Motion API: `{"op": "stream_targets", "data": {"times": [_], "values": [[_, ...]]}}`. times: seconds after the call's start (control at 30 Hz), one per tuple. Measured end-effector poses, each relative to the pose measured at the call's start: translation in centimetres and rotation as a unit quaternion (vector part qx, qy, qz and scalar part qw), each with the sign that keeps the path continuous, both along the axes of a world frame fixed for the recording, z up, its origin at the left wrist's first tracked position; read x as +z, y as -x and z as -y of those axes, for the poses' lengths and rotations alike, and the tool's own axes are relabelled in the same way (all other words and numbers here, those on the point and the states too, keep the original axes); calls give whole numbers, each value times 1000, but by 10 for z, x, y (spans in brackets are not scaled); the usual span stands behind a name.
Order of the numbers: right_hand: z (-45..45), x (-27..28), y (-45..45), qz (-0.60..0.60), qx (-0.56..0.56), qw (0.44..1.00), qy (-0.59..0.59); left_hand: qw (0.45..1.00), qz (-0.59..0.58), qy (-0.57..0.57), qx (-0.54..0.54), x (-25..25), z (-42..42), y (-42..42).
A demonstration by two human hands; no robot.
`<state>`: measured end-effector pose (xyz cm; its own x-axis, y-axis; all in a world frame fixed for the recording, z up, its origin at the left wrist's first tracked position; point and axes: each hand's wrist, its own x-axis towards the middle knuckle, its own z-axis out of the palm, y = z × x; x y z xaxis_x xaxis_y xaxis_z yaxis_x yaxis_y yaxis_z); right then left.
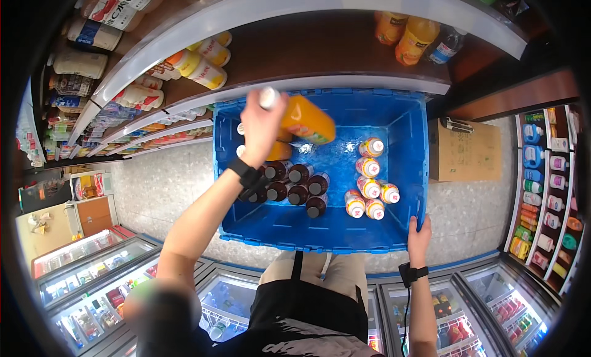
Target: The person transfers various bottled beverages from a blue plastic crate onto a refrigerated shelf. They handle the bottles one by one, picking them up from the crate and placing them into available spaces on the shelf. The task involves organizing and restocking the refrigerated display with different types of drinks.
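My left hand [262, 126] grips a large bottle of orange drink [308, 120] by its white-capped neck, tilted above the left part of a blue plastic crate [323, 244]. Below that hand, more orange drink bottles [279, 151] stand in the crate, partly hidden. Several dark bottles [299, 173] are grouped at its near left. At the right of the crate stand several small white-capped bottles [368, 167] with coloured labels. My right hand [419, 234] holds the crate's right rim near the front corner.
Shelving [295, 57] with drink bottles runs along the crate's far side. Right of the crate is a cardboard box [468, 154] with a dark-handled tool [457, 124] on it. Glass-topped freezers [226, 294] stand behind me, and another stocked shelf [519, 191] is at the far right.
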<state>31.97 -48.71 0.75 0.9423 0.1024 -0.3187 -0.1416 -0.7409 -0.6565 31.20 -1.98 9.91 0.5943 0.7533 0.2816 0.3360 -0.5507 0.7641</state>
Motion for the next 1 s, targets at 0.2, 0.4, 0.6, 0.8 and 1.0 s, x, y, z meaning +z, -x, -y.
{"op": "stream_targets", "data": {"times": [0.2, 0.4, 0.6, 0.8, 1.0], "values": [[-1, -7, 5, 25, 3, 1000, 8, 977, 132, 167, -21, 104, -18, -64], [-10, 4, 2, 0, 7, 1000, 20, 943, 17, -327, -57, 49, -66, -151], [-4, -3, 4, 37, 6, 999, 7, 917, -1, -380, -122, 44, -70, -220], [-3, -2, 2, 44, 7, 999, -6, 911, 13, -353, -212, 51, -57, -218], [-6, 4, 1, 30, 11, 999, -31, 966, -128, -23, -223, 11, -66, -215]]}}
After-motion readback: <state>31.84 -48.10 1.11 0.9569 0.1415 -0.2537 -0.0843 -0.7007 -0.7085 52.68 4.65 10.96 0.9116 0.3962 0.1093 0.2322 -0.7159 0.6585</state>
